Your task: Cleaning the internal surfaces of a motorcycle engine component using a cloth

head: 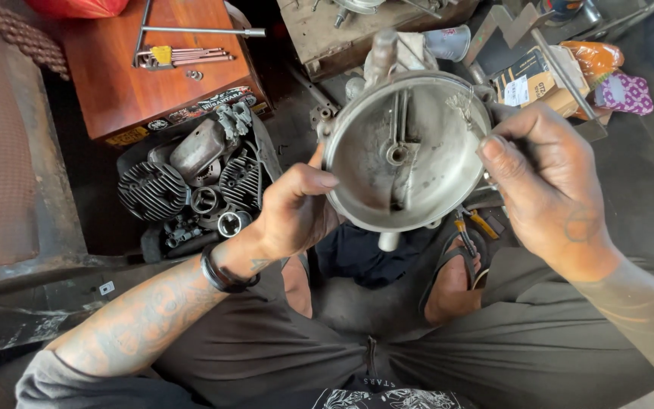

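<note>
Two bare hands hold a round metal housing [406,151] up in the middle of the head view, its open, bowl-like inside turned toward the camera. The left hand [297,208] grips the housing's lower left rim, thumb over the edge and fingers curled behind it. The right hand [546,182] is closed on the right rim, thumb and fingers pinched together there; whether it also holds a small tool is too hidden to tell. Inside the housing a small central hub and a raised rib running upward from it show against dull, scratched grey metal. A short stub sticks out below the rim.

A black wristband [225,276] circles the left wrist, and both forearms carry tattoos. Under the hands lie the person's crossed legs in dark trousers [342,348], with one foot in a sandal [456,273] just below the housing. Pliers [471,227] with yellow grips lie beside that foot.

To the left, on the floor, sits a pile of engine parts [191,189], among them two finned cylinder heads. Behind the pile stands a reddish wooden box [115,83] as a worktop, carrying a set of hex keys [179,57] and a long T-handled wrench [191,32]. At upper right are a cardboard box [531,79] and a patterned cloth [626,92].
</note>
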